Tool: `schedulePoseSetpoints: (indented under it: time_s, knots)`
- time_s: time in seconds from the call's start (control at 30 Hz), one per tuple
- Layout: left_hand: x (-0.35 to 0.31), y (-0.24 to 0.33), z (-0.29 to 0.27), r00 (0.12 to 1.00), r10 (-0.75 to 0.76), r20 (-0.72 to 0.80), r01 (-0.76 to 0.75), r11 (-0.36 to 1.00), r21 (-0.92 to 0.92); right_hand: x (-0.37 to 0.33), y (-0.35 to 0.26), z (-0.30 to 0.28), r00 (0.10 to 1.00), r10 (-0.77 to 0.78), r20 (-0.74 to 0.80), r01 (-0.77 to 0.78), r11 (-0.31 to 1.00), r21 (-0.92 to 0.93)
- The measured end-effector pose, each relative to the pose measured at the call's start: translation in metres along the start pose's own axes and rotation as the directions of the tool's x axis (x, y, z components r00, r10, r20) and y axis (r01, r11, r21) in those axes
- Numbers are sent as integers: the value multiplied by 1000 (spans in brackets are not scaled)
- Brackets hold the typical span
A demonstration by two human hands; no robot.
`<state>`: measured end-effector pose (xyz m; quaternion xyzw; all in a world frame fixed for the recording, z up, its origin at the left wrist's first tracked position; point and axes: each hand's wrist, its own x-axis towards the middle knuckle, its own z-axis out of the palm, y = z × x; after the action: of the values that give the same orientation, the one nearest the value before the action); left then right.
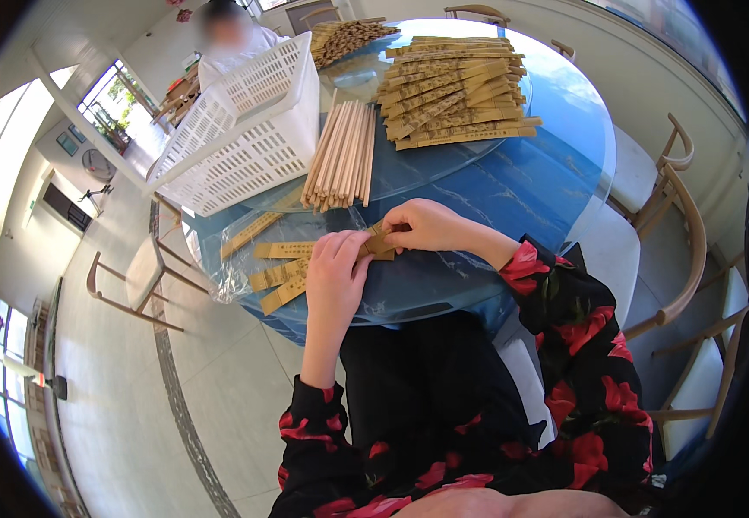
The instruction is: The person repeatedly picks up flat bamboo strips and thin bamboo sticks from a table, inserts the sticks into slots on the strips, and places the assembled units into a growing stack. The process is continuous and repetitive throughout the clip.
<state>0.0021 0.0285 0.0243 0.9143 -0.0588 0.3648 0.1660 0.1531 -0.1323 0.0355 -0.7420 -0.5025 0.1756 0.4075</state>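
Note:
Near the table's front edge, a tan printed paper sleeve (378,244) is pinched between both hands. My left hand (336,262) is closed on its left part, and my right hand (427,226) grips its right end between thumb and fingers. Whether a stick is inside the sleeve cannot be seen. Several more paper sleeves (281,278) lie fanned out just left of my left hand, partly over clear plastic film (234,266). Just beyond my hands rests a heap of pale wooden chopsticks (340,155), pointing away from me.
A white slotted plastic basket (249,160) stands at the left edge of the round glass-topped table (564,164). A large stack of tan sleeves (452,95) sits at the far right, another pile (348,41) behind. Wooden chairs (681,233) surround the table; a person (234,47) is beyond the basket.

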Motion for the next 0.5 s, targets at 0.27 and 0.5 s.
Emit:
schedulePoseSetpoints:
  time_s: [0.27, 0.5]
  knots:
    - [-2, 1, 0, 1000, -13, -3, 14, 999, 34, 0, 6, 6, 987, -142, -70, 132, 983, -129]
    - [-1, 4, -2, 1000, -10, -16, 11, 998, 61, -1, 6, 9, 969, -222, -107, 198, 961, -195]
